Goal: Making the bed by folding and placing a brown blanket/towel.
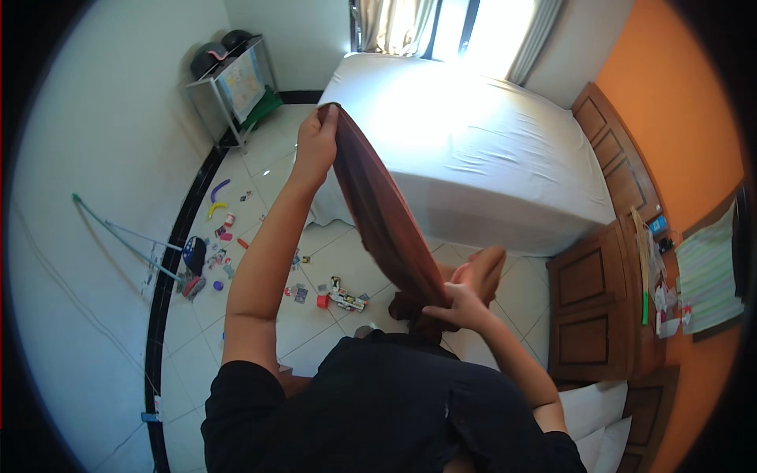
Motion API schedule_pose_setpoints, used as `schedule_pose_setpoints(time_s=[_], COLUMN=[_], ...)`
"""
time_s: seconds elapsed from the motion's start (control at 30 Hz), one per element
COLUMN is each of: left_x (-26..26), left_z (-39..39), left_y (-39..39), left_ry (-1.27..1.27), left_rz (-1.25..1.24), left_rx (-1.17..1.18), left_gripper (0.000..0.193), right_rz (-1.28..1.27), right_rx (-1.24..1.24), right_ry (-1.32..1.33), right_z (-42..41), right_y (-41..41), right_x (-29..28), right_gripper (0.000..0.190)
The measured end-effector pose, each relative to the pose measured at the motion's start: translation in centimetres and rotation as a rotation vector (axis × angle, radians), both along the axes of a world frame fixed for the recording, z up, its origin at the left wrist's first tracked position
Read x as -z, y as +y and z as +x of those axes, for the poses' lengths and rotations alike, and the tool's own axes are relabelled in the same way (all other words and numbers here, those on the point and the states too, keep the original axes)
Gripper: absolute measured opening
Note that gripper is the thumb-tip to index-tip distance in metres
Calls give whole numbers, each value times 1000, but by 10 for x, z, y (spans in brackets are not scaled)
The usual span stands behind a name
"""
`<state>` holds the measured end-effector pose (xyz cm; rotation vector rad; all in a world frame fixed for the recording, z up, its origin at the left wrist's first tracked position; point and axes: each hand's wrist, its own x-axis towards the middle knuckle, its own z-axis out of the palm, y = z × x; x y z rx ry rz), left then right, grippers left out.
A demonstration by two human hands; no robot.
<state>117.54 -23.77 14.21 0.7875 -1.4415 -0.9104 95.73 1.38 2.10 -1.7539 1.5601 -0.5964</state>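
A reddish-brown cloth is stretched lengthwise between my two hands, above the tiled floor and in front of the bed. My left hand is raised and pinches its upper end between thumb and fingers. Lower down, near my lap, my right hand grips the cloth near its other end. Part of the cloth hangs bunched below my right hand, beside my bare foot. What kind of garment or cloth it is, I cannot tell.
A bed with a white sheet stands ahead. Left on the floor lie a toy gun, cards and small toys, with a broom by the wall. A rack with helmets stands back left. At right is a wooden cabinet.
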Motion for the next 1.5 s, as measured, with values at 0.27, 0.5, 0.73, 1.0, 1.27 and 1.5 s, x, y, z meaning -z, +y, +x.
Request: schedule_pose_setpoints(time_s=[0.27,0.5,0.73,1.0,1.27,1.5], left_x=[-30,-40,-74,-105,-101,-91], left_z=[-26,-8,-5,-34,15,44], left_y=[40,41,56,83,36,9], left_ry=[150,282,416,439,465,471], left_rz=[2,46,76,42,-38,-22], left_rx=[91,28,-8,101,139,175], left_gripper=[28,28,28,26,26,27], right_rz=[408,-75,-360,-510,-22,-103], right_rx=[133,414,563,456,969,1379], right_ry=[-177,86,-160,115,275,478], right_z=[-46,-65,-49,-75,-130,-181], right_y=[24,36,21,3,49,86], right_x=[60,46,24,91,150,150], right_gripper=[33,18,17,12,12,13])
